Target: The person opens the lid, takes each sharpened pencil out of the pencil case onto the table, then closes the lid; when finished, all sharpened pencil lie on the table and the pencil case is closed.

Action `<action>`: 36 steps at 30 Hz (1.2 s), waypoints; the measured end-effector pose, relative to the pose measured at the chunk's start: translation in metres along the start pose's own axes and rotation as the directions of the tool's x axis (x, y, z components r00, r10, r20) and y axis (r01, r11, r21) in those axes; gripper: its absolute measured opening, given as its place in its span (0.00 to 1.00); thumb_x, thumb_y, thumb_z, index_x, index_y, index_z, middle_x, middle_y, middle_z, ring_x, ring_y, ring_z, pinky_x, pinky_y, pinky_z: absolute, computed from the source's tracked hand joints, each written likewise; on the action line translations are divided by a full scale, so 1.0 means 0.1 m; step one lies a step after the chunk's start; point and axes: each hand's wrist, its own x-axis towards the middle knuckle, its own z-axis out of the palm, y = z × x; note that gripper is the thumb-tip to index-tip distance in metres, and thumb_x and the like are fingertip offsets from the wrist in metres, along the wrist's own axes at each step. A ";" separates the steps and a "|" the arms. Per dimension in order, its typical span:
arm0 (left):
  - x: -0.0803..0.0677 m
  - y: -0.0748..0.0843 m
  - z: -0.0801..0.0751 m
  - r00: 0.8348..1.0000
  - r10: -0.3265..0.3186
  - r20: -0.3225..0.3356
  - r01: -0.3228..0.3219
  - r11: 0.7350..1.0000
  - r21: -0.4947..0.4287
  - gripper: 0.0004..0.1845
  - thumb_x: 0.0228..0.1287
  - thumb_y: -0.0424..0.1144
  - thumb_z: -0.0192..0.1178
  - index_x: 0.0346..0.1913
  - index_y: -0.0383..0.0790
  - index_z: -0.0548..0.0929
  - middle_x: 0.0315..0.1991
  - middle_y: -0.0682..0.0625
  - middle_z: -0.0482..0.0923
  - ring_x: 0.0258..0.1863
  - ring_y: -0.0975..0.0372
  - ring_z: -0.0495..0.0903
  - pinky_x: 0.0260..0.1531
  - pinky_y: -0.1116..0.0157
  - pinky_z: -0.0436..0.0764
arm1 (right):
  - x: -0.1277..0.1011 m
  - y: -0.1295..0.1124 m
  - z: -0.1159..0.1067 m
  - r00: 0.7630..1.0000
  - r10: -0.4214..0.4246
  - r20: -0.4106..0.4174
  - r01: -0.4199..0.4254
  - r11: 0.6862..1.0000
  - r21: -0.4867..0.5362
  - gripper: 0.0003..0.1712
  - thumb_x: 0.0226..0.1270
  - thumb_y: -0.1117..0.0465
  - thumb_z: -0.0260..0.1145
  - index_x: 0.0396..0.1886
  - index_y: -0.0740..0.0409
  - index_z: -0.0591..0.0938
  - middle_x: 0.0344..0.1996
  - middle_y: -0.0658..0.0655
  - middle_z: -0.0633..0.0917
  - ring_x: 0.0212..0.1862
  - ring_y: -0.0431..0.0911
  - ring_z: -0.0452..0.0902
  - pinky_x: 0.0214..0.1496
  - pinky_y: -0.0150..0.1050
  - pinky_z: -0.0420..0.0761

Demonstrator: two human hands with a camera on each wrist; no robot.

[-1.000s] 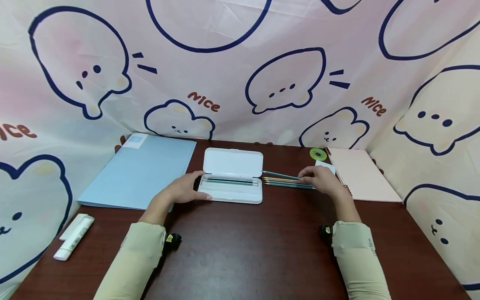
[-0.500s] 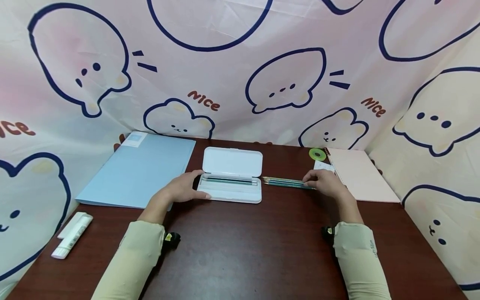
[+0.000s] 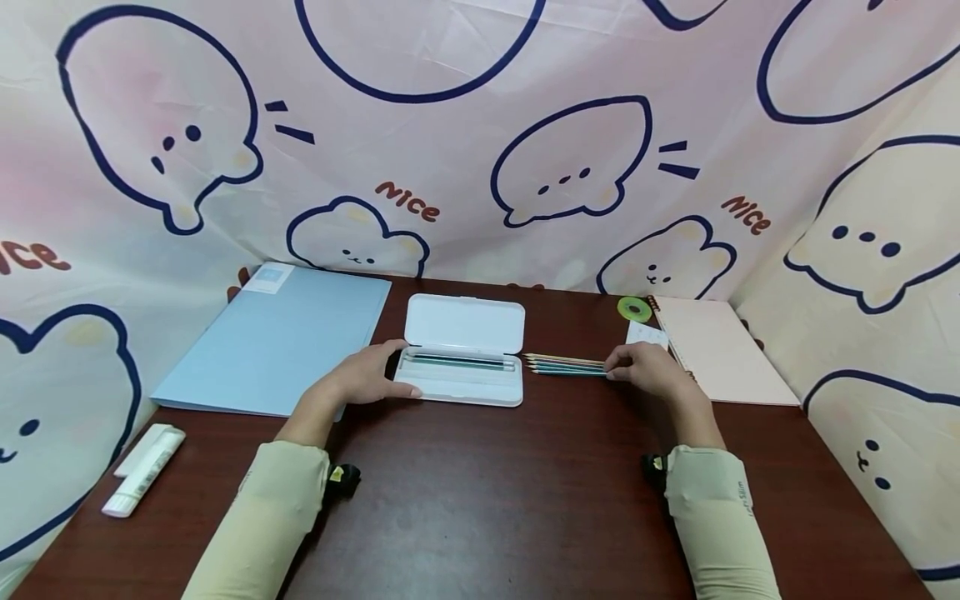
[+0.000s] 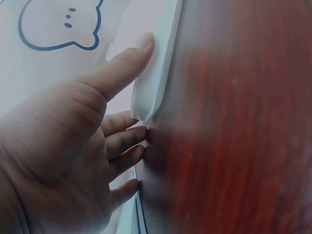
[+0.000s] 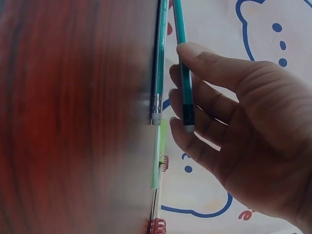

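Observation:
A white pencil case (image 3: pixel 459 387) lies with its lid (image 3: pixel 465 323) raised; dark green pencils (image 3: pixel 461 362) lie along its back side. My left hand (image 3: pixel 367 373) holds the case's left end, thumb (image 4: pixel 141 53) on the front and fingers behind. To the right of the case, several pencils (image 3: pixel 562 365) lie side by side on the table, points toward the case. My right hand (image 3: pixel 647 367) pinches a teal pencil (image 5: pixel 185 78) near its eraser end, between thumb and fingers. In the right wrist view it stands apart from another teal pencil (image 5: pixel 159 73) on the table.
A blue folder (image 3: pixel 292 342) lies on the left, with a white tube-shaped item (image 3: pixel 142 471) nearer the front. Behind my right hand are a green tape roll (image 3: pixel 634 309), a white paper piece (image 3: pixel 647 333) and a spiral notebook (image 3: pixel 731 350). A printed curtain (image 3: pixel 465 150) stands behind the table.
The tilted pencil my right hand held between the case and the others is no longer seen there. That hand has shifted slightly over the pencil row's right ends. My left hand stays put.

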 end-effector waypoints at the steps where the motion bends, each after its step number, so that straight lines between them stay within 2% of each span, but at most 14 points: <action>1: 0.00 0.00 0.00 1.000 0.000 0.000 0.000 1.000 0.000 0.55 0.55 0.63 0.71 0.78 0.39 0.60 0.73 0.37 0.67 0.68 0.45 0.70 0.68 0.40 0.69 | 0.00 0.00 0.00 1.000 0.004 0.005 -0.004 1.000 0.000 0.04 0.69 0.61 0.68 0.37 0.50 0.88 0.43 0.55 0.88 0.45 0.50 0.76 0.50 0.47 0.76; 6: 0.01 -0.01 0.00 1.000 0.000 -0.002 0.000 1.000 0.000 0.55 0.55 0.64 0.71 0.78 0.38 0.59 0.73 0.36 0.67 0.67 0.44 0.70 0.67 0.39 0.69 | 0.02 -0.01 0.01 1.000 0.000 0.015 0.000 1.000 -0.026 0.03 0.68 0.61 0.69 0.36 0.49 0.88 0.41 0.54 0.88 0.42 0.48 0.77 0.47 0.44 0.76; 10: 0.01 -0.01 -0.01 1.000 -0.002 -0.001 0.002 1.000 0.007 0.55 0.55 0.65 0.71 0.78 0.38 0.59 0.73 0.36 0.66 0.68 0.44 0.69 0.68 0.39 0.68 | 0.05 -0.01 0.02 0.999 -0.034 0.011 0.035 0.998 -0.055 0.02 0.68 0.61 0.70 0.36 0.50 0.88 0.39 0.54 0.89 0.39 0.48 0.76 0.43 0.42 0.75; 13: 0.00 -0.01 -0.01 1.000 0.001 0.001 -0.001 1.000 0.010 0.56 0.55 0.65 0.71 0.78 0.38 0.59 0.73 0.36 0.66 0.69 0.44 0.69 0.68 0.40 0.68 | 0.07 -0.01 0.03 0.998 -0.054 0.007 0.055 0.995 -0.078 0.02 0.67 0.61 0.70 0.36 0.51 0.88 0.38 0.54 0.89 0.38 0.47 0.75 0.42 0.42 0.75; 19: 0.02 -0.02 0.00 1.000 0.001 0.005 -0.001 1.000 0.006 0.56 0.55 0.66 0.71 0.78 0.39 0.59 0.73 0.36 0.67 0.67 0.44 0.70 0.67 0.39 0.69 | 0.07 -0.01 0.05 0.999 -0.038 0.007 0.039 0.996 -0.083 0.05 0.68 0.62 0.69 0.40 0.54 0.89 0.40 0.55 0.89 0.39 0.48 0.76 0.44 0.44 0.76; 27: 0.00 -0.03 0.01 1.000 0.000 0.003 0.000 1.000 -0.005 0.56 0.55 0.65 0.71 0.78 0.38 0.59 0.72 0.36 0.68 0.66 0.45 0.70 0.67 0.39 0.69 | 0.05 -0.06 0.05 0.998 -0.053 -0.040 0.054 0.998 0.028 0.10 0.72 0.59 0.66 0.49 0.54 0.87 0.45 0.56 0.88 0.44 0.50 0.77 0.48 0.45 0.78; 32: 0.00 -0.03 0.01 1.000 0.001 0.000 -0.001 1.000 0.002 0.56 0.55 0.65 0.71 0.78 0.38 0.59 0.73 0.36 0.67 0.67 0.44 0.70 0.67 0.39 0.69 | 0.08 -0.16 0.08 0.991 -0.107 -0.085 0.115 0.988 0.098 0.12 0.73 0.57 0.67 0.52 0.53 0.87 0.47 0.55 0.89 0.47 0.50 0.79 0.50 0.47 0.79; 36: 0.00 -0.02 0.01 1.000 0.005 -0.002 -0.005 1.000 0.004 0.56 0.55 0.65 0.71 0.78 0.38 0.60 0.73 0.36 0.67 0.67 0.44 0.70 0.67 0.39 0.69 | 0.11 -0.27 0.11 0.985 -0.146 -0.086 0.156 0.980 0.124 0.14 0.72 0.57 0.68 0.53 0.54 0.87 0.48 0.55 0.89 0.48 0.50 0.80 0.52 0.48 0.80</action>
